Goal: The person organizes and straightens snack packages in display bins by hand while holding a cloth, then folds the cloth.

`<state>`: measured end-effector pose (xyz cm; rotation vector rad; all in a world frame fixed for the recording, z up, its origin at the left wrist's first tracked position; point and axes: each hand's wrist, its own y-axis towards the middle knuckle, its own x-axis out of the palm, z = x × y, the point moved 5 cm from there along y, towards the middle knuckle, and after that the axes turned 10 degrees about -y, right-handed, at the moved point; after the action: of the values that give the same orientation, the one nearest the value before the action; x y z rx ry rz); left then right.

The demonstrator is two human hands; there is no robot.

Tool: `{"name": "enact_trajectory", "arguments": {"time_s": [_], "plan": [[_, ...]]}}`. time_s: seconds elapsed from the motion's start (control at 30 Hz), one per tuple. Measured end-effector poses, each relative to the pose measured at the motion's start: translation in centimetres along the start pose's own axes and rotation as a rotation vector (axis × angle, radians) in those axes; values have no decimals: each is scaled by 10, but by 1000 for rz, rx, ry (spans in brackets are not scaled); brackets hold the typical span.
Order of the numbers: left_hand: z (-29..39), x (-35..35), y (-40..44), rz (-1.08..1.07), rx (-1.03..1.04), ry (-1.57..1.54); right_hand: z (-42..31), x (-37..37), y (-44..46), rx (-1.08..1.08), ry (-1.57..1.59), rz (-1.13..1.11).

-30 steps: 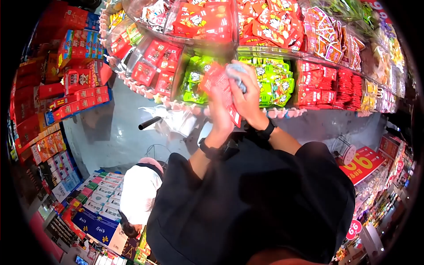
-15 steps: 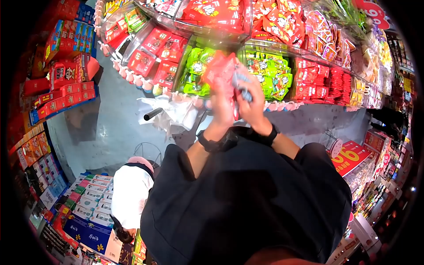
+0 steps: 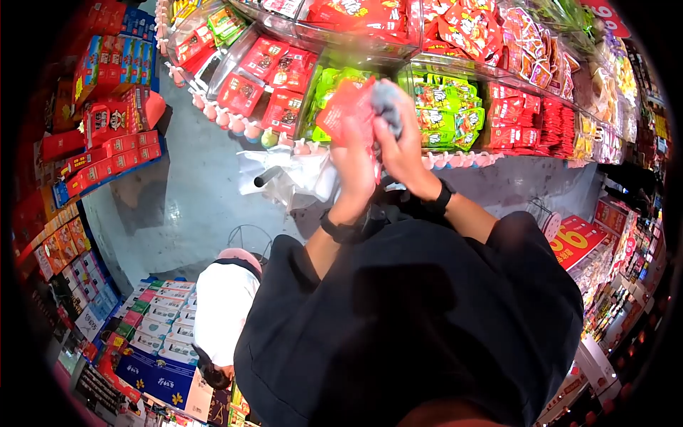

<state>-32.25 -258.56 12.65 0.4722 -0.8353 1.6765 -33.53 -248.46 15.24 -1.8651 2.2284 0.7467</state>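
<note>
In front of my body, my left hand [image 3: 353, 167] is closed around the lower part of a red snack packet [image 3: 345, 110], which is blurred. My right hand [image 3: 404, 151] grips a bunched grey-blue cloth [image 3: 386, 101] against the packet's right edge. Both hands are raised over the front edge of a candy display, above a bin of green snack packets [image 3: 326, 92]. More green packets [image 3: 445, 107] fill the bin just right of my right hand. The lower fingers of my left hand are partly hidden behind the packet.
Clear-walled bins hold red packets [image 3: 288, 71] on the left and more red packets [image 3: 512, 114] on the right. White plastic bags [image 3: 302, 174] hang below the display edge beside a dark tube [image 3: 269, 176]. A person in white [image 3: 224, 306] is at lower left, near stacked boxes [image 3: 160, 320].
The view has shifted slightly, so the display sits farther right. My right hand and the cloth have moved up along the packet's edge; my left hand keeps its hold on the packet.
</note>
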Motion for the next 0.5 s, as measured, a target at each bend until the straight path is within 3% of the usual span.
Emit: {"name": "enact_trajectory", "arguments": {"time_s": [0.1, 0.2, 0.33, 0.4, 0.47, 0.5], "plan": [[1, 0, 13, 56, 4, 35, -20, -1, -12, -235, -187, -40], [-2, 2, 18, 80, -22, 75, -12, -15, 13, -205, -86, 30], [1, 4, 31, 37, -130, -117, 16, -41, 28, 400, 300, 25], [1, 4, 37, 0, -225, -247, 26, -57, 36, 437, 440, 172], [6, 14, 40, -61, -200, -196, 23, -63, 42, 429, 634, 181], [-3, 17, 42, -75, -168, -154, 29, -60, 35, 525, 618, 156]]}}
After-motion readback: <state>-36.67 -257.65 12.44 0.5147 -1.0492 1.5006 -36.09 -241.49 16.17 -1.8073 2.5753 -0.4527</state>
